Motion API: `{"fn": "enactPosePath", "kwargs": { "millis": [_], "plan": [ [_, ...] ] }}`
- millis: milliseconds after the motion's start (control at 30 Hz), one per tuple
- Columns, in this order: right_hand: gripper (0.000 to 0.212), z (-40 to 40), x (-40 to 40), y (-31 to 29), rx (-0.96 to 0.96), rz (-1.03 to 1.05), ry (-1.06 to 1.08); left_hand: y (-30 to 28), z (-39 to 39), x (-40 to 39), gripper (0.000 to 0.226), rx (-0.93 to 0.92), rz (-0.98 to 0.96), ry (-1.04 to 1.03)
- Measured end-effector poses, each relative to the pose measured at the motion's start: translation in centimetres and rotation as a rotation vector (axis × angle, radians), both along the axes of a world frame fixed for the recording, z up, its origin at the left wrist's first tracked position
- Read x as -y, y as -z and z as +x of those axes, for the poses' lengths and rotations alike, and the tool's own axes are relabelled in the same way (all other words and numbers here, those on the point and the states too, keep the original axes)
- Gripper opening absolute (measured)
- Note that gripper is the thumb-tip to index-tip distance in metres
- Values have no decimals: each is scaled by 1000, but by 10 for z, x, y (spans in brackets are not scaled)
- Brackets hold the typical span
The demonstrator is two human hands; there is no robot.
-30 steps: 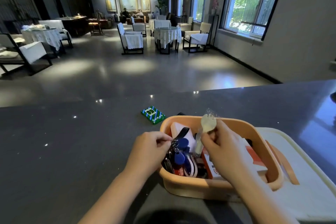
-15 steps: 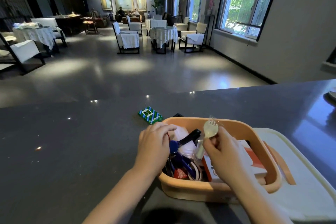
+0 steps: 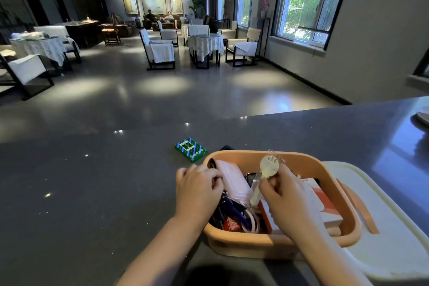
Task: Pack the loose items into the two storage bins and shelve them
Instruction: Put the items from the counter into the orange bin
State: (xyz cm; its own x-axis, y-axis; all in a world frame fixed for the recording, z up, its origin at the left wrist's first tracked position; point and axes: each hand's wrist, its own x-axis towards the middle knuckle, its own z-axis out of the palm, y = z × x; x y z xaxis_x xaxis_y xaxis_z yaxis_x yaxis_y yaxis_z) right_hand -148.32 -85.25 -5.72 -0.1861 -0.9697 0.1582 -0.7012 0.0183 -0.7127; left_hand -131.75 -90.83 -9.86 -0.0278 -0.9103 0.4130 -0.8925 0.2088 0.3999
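Note:
An orange storage bin point(image 3: 329, 170) stands on the dark counter point(image 3: 92, 193). It holds a white case point(image 3: 233, 181), an orange-and-white box point(image 3: 325, 209), a blue key bundle point(image 3: 234, 210) and a tape roll point(image 3: 251, 224). My left hand point(image 3: 197, 190) sits at the bin's left rim, fingers curled down around the bundle's black strap. My right hand point(image 3: 287, 202) pinches a wrapped plastic spork point(image 3: 269, 167) upright over the bin's middle. A green card box point(image 3: 190, 152) lies loose on the counter behind the bin.
A white tray-like lid point(image 3: 394, 227) lies under and to the right of the bin. A small black item point(image 3: 226, 147) peeks out behind the bin's far rim. A plate point(image 3: 421, 117) sits at the counter's far right. Beyond are chairs and tables.
My left hand moved with the key bundle towards the bin's far left rim and lowered it beside the white case. The spork stayed upright in my right hand.

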Motion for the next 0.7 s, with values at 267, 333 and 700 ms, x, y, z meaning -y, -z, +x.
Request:
{"fn": "enactPosePath", "kwargs": {
  "millis": [267, 333, 700],
  "plan": [
    [6, 1, 1, -2, 1, -9, -13, 3, -1, 0, 26, 81, 27, 54],
    [5, -1, 2, -1, 20, -12, -24, 4, -2, -2, 27, 79, 17, 61],
    [8, -46, 38, -14, -53, -132, 65, 5, -19, -10, 59, 193, 245, 211]
  ]
}}
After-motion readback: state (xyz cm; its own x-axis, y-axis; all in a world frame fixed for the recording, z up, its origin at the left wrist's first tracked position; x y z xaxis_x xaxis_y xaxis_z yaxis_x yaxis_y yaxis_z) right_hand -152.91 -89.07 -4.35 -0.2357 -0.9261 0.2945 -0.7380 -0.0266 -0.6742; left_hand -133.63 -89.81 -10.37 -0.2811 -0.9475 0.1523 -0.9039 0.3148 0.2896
